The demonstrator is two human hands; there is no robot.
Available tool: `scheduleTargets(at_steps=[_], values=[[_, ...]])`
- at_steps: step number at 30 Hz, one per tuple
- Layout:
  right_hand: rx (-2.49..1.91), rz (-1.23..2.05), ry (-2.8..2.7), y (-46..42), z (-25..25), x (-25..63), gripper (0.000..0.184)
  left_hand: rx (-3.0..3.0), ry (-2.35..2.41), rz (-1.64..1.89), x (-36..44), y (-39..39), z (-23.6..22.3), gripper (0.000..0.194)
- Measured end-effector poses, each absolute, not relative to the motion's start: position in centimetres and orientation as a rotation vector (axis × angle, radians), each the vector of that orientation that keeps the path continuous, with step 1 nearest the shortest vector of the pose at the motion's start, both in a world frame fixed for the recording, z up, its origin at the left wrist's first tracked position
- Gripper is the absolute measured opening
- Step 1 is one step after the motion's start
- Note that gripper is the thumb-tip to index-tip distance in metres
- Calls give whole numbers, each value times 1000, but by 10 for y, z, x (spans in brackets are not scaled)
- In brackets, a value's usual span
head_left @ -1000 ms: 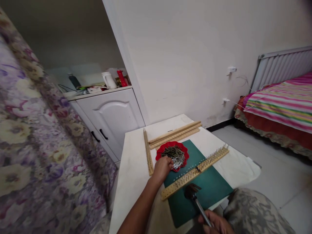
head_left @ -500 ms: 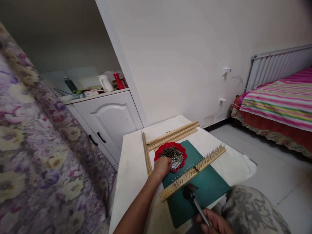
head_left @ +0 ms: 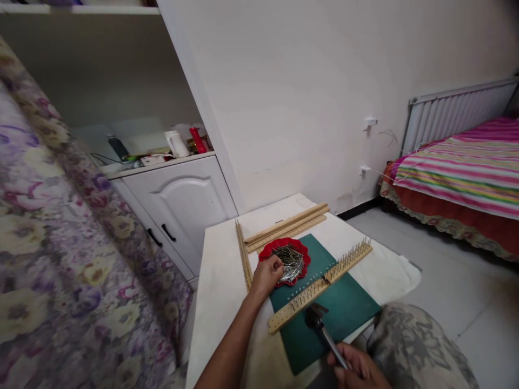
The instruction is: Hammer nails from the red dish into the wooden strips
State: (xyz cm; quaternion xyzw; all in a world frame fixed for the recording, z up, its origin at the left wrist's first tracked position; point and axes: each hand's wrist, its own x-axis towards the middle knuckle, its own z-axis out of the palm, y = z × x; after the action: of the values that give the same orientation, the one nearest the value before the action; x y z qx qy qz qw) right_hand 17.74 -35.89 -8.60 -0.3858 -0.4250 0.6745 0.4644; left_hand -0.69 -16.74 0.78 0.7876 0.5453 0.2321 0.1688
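My left hand is at the near left rim of a red scalloped bowl, its fingers pinched together over the nails heaped inside. Whatever is between those fingertips is too small to make out. My right hand grips the metal handle of a claw hammer, whose dark head hangs over the green mat. Between bowl and hammer, a wooden strip lies slantwise across the mat. Rows of nails stand upright in it, and its near left end shows bare holes.
More wooden strips lie on the white table, along its back and left side. A white cabinet and a floral curtain are at the left. A bed with a striped cover stands at the right.
My left hand has drawn back slightly within the bowl's near left side, and its fingers show more clearly. The hammer stays in my right hand. The view has tipped up a little.
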Motion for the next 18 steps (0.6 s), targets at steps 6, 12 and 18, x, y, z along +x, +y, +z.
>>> scheduleTargets(at_steps=[6,12,18], values=[[-950,1609,-1031,-366,-86,173,40,2035,1442,938,-15,-213,11,11],[-985,1358,-834,-367,-75,164,37,2020,1251,853,-8,-307,-30,8],[-1075,1283,-846,-372,-66,152,31,2101,1140,724,-1,-338,-41,11]])
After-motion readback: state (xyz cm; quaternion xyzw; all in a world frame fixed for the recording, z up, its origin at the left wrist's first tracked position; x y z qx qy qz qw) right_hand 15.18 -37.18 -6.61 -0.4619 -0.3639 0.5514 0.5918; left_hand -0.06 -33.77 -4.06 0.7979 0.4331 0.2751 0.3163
